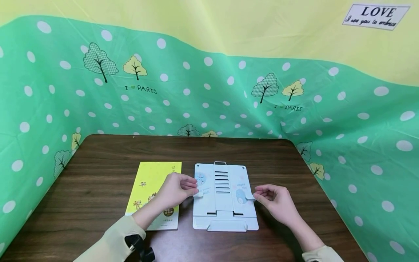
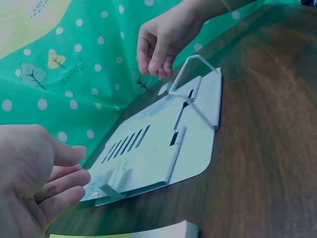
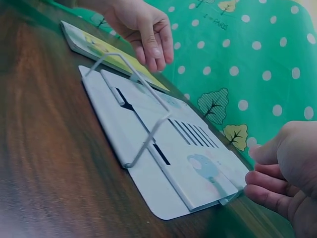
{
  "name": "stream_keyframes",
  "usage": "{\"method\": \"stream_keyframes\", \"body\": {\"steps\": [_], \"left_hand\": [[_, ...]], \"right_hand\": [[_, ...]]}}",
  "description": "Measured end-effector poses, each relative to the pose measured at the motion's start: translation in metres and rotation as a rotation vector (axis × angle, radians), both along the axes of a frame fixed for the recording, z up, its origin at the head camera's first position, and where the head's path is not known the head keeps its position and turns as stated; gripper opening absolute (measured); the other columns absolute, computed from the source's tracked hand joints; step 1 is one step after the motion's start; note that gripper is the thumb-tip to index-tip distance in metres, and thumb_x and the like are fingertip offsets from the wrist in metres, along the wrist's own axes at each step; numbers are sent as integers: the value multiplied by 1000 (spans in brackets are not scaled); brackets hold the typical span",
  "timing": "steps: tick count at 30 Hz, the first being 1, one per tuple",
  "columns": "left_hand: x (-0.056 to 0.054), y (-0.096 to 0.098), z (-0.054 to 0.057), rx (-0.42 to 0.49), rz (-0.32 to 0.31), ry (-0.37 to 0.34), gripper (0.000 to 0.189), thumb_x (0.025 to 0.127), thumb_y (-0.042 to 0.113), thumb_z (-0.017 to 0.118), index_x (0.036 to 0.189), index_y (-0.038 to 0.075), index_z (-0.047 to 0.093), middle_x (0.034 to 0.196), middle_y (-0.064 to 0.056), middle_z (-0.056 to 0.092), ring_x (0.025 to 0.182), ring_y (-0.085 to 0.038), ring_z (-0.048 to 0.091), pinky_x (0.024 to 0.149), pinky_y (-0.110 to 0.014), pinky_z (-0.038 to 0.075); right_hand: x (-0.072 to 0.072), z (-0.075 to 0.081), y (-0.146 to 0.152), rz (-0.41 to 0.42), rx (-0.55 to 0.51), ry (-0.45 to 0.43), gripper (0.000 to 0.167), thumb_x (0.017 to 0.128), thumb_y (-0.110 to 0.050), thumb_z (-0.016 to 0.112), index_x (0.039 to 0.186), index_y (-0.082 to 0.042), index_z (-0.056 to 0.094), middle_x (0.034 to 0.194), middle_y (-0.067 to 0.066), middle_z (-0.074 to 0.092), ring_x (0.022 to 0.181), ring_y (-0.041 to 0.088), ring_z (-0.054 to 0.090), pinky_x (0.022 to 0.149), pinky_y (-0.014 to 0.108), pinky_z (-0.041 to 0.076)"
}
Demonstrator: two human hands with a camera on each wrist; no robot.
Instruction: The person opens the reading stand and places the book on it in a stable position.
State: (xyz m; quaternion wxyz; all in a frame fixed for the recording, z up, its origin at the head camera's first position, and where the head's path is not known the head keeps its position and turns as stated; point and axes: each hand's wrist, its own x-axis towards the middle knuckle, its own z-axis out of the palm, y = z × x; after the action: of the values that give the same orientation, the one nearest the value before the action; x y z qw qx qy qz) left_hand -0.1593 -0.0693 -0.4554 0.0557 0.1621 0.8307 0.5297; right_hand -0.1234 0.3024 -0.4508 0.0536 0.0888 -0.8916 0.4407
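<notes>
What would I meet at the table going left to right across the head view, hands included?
Yellow book → pale blue stand → right hand. The left hand overlaps the book in this view, so it is left out of the order.

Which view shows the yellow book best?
Head view: the yellow book lies cover-up, only partly hidden by the left hand and forearm. The left wrist view catches just a strip at the frame's bottom; the right wrist view shows it slanted, beyond the white stand.
</notes>
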Motion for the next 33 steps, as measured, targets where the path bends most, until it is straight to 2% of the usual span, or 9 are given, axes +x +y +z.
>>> {"method": "stream_keyframes", "body": {"steps": [6,11,21,26,33], "left_hand": [[-14,-3,-3,8,64,-45,26,90,12,86,112,-1,79,95,-1,79,89,-16,77,80,-33,63],[-24,-5,-5,3,91,-80,25,90,13,87,109,0,80,94,-2,79,89,-18,77,80,-35,63],[-43,-1,-10,-69,148,-186,25,91,20,87,108,3,81,93,-3,78,86,-17,74,77,-35,62],[-51,3,-11,-48,157,-207,25,90,20,87,106,2,80,89,-3,78,82,-18,74,73,-34,62],[-57,6,-10,30,184,-276,22,90,15,87,103,-1,80,86,-6,78,82,-21,76,75,-35,63]], "right_hand": [[-12,0,4,-4,36,2,17,91,-3,84,106,4,78,90,4,75,79,18,69,69,27,60],[-24,-2,7,-17,109,-44,20,94,-7,82,110,4,77,94,5,74,79,19,68,70,28,59],[-48,-11,7,-50,168,-59,20,96,-10,81,109,5,77,97,10,75,81,21,67,68,29,58],[-56,-11,3,-58,133,-131,25,97,-10,79,114,8,75,98,14,75,84,24,68,69,31,59],[-64,-13,-3,-87,15,-248,30,98,-8,77,121,10,71,103,16,76,90,25,73,78,39,63]]}}
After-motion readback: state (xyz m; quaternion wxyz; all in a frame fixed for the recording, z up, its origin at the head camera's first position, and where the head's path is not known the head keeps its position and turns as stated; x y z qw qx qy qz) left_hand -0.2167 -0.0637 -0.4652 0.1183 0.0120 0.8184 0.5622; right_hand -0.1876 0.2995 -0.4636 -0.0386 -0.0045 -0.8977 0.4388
